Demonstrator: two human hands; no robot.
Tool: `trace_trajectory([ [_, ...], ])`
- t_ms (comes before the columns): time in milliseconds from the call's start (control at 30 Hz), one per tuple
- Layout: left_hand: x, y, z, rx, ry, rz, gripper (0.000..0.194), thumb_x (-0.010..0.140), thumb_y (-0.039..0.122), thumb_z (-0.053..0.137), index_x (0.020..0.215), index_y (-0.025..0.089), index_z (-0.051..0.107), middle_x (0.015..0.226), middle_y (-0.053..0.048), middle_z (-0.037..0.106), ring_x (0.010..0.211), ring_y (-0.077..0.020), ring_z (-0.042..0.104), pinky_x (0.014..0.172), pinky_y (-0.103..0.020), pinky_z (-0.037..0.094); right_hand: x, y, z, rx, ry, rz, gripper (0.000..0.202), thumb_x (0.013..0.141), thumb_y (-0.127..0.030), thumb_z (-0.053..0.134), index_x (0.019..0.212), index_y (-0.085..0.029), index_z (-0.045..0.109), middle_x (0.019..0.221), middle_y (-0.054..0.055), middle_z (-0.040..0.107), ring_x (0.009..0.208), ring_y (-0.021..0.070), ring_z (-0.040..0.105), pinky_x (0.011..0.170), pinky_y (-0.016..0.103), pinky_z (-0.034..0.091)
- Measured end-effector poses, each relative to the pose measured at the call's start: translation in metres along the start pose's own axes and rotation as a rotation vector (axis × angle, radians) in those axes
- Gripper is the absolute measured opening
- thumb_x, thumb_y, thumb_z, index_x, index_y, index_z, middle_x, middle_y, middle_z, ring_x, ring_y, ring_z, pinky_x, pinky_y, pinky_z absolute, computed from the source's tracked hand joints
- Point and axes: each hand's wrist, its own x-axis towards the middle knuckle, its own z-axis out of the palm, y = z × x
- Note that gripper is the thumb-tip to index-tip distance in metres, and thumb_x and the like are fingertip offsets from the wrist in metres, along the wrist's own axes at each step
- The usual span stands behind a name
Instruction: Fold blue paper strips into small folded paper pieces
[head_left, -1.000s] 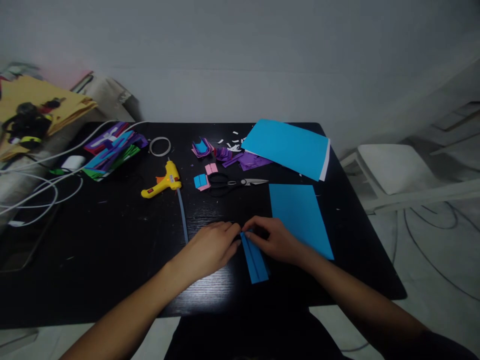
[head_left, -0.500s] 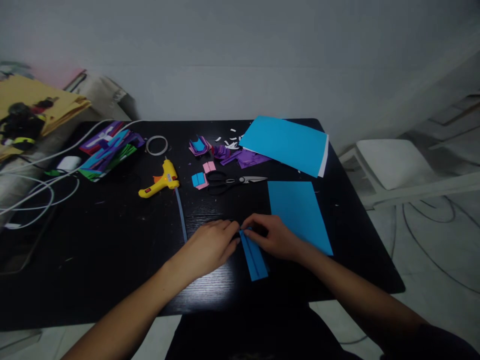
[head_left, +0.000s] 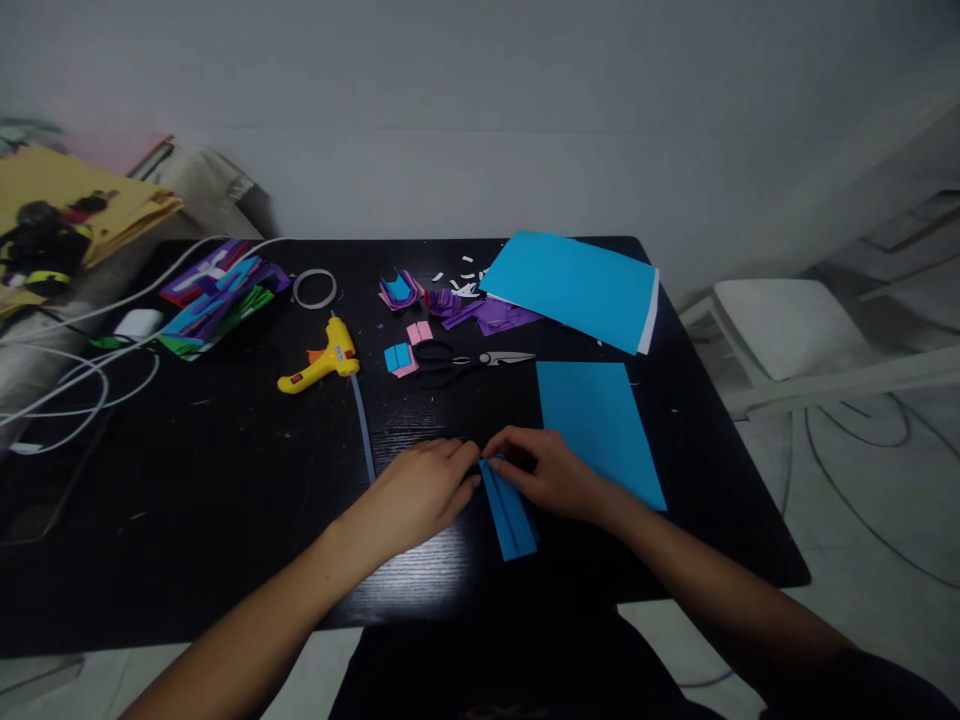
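Note:
A narrow folded strip of blue paper lies on the black table in front of me, creased along its length. At its far end, my left hand pinches the edge with thumb and fingers. My right hand grips the same end from the other side, its fingertips close to the left ones. The exact contact at the fingertips is partly hidden. Just right of my right hand lies a flat blue paper sheet, partly under the forearm. Beyond the hands rest black-handled scissors.
A yellow glue gun with a glue stick lies left, near a tape roll. Folded paper pieces, white scraps and blue sheets are at the back. Coloured strips and white cables lie far left; a white chair stands right.
Almost nothing differs. Both hands stay at the far end of the folded strip, and the view has shifted very slightly.

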Motion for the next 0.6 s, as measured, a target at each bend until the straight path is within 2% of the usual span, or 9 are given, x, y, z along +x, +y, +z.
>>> trace_trajectory([
  [333, -0.0003, 0.003, -0.0026, 0.015, -0.011, -0.006, 0.008, 0.105, 0.022, 0.054, 0.105, 0.017, 0.061, 0.094, -0.006, 0.068, 0.087, -0.0252, 0.07, 0.078, -0.038, 0.056, -0.0005, 0.0013, -0.0003, -0.009, 0.007, -0.01, 0.009, 0.097, -0.019, 0.065, 0.103, -0.019, 0.072, 0.086, 0.002, 0.073, 0.072, 0.0159, 0.063, 0.068, 0.028, 0.048],
  [600, 0.0001, 0.0023, -0.0014, 0.002, 0.0, 0.004, 0.009, 0.105, 0.022, 0.054, 0.106, 0.017, 0.061, 0.094, -0.006, 0.067, 0.088, -0.0273, 0.069, 0.078, -0.042, 0.057, 0.0, 0.0015, -0.0014, -0.011, 0.005, -0.013, 0.01, 0.097, -0.018, 0.066, 0.105, -0.02, 0.073, 0.095, 0.004, 0.076, 0.079, 0.0177, 0.067, 0.071, 0.03, 0.05],
])
